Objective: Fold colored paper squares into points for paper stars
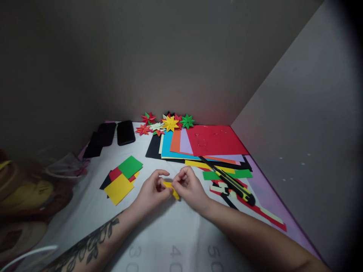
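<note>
Between my two hands is a small folded piece of yellow paper (172, 190), just above the white covering. My left hand (154, 187) pinches its left end between thumb and fingers. From the other side, my right hand (189, 186) grips it with thumb and forefinger, the other fingers curled. The hands partly hide the paper, so its exact fold cannot be made out. To the left of my left hand lie several paper squares, among them a yellow square (118, 190) and a green square (130, 166).
Folded paper stars (170, 123) stand at the back by the wall. Coloured sheets, a red sheet (218, 139) uppermost, lie before them. A yellow-black utility knife (234, 185) rests on paper strips at right. A dark phone (126, 132) lies at back left.
</note>
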Available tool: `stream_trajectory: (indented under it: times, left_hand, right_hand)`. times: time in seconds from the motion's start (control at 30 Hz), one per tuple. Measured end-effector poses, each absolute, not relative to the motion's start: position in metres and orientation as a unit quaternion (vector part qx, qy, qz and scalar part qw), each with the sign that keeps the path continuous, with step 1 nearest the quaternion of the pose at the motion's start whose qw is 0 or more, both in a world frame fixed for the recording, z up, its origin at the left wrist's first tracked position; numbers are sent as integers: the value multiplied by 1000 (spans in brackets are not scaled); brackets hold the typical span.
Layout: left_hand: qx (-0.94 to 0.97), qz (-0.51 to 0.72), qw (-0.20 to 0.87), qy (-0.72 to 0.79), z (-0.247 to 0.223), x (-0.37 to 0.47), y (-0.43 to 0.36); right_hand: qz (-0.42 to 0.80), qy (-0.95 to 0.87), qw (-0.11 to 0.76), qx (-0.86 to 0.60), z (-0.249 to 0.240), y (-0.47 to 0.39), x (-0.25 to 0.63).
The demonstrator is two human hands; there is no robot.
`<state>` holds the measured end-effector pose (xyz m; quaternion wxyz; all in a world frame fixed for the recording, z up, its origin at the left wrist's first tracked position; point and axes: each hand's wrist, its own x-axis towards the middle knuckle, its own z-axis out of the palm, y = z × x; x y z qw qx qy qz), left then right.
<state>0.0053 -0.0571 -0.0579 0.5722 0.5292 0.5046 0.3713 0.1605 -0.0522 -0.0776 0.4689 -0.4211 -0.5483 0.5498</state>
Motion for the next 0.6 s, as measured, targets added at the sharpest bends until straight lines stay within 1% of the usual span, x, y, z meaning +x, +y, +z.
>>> stream_trajectory:
  times: [0.13,0.43,0.6]
  left_hand:
    - [508,391,585,497,-57,5,-58]
    - [448,489,554,503,-63,-7,-49]
    - [442,487,544,521,-63,-8,-48]
  right_hand:
    - [551,-548,473,-415,-80,-52,158]
    - [568,-534,474,-409,-79,-51,162]
    - [487,-595,461,-443,-78,-50,166]
